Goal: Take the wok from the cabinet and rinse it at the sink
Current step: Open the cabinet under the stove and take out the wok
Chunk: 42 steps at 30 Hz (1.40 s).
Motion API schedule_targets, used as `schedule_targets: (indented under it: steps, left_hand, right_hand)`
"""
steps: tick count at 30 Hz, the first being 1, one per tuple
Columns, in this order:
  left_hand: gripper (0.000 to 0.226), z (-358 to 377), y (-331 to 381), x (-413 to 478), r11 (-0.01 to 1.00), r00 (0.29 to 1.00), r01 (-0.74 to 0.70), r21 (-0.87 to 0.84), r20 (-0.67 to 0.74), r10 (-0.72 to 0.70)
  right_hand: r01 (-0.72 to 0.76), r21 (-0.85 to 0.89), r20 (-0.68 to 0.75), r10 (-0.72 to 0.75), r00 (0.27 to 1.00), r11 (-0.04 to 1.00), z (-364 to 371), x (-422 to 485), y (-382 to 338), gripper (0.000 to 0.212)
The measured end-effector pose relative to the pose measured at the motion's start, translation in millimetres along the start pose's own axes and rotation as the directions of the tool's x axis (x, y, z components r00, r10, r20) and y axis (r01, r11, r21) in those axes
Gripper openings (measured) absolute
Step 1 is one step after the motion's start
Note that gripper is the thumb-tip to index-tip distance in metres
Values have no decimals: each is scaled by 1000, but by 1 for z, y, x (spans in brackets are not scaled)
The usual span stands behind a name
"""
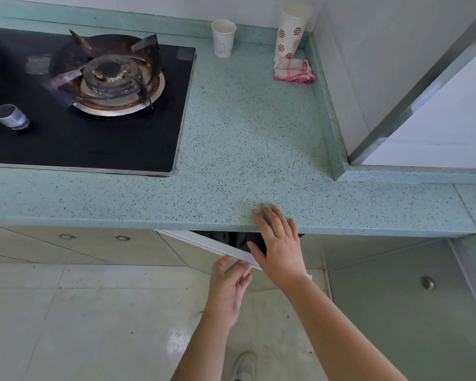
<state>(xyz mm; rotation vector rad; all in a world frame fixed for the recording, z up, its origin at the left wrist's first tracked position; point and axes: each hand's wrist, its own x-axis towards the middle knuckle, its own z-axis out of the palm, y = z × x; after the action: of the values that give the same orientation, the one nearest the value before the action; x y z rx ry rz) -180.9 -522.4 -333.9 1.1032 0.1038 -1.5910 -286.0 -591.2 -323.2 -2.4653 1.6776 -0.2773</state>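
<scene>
A black gas stove (pixel 88 105) is set into the speckled green tabletop (pixel 245 138) at the left. Further right, two paper cups (pixel 223 37) stand near a folded pink-checked cloth (pixel 294 70) by the back corner. Below the tabletop edge a white cabinet door (pixel 212 244) stands ajar; the left hand (pixel 230 287) touches its edge, grip loosely apart. The right hand (pixel 279 243) lies flat, fingers spread, over the tabletop edge, holding nothing. The dark cabinet opening shows no recognisable wok.

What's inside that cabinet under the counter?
The cabinet door is only partly open. Behind it shows a dark gap; the counter and right hand hide any contents.
</scene>
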Motion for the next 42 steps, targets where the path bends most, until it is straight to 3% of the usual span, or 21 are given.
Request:
schedule_targets:
  steps: [8,16,24,29,34,42]
  left_hand:
    - [36,-18,-5,-24,973,995,-23,230,-85,44]
    - [46,-45,-6,-49,916,990,-44,399,-107,94]
    - [53,-71,5,-75,833,972,-29,553,-179,152]
    - [60,-96,16,-86,747,952,-13,665,-220,212]
    - [65,-120,33,-99,590,936,0,808,-207,285]
    - [56,-148,65,-110,432,903,-5,902,-182,390]
  right_hand:
    - [32,-68,39,-29,999,997,-4,-9,-10,70]
    - [87,-81,121,-77,990,993,-1,-20,-22,65]
    - [47,36,191,-53,980,998,-8,-24,-35,63]
    - [98,9,248,-97,964,995,-8,-26,-48,64]
    - [29,13,228,-31,973,999,-9,-23,-64,66]
    - [-33,-16,215,36,976,999,-9,-23,-73,69]
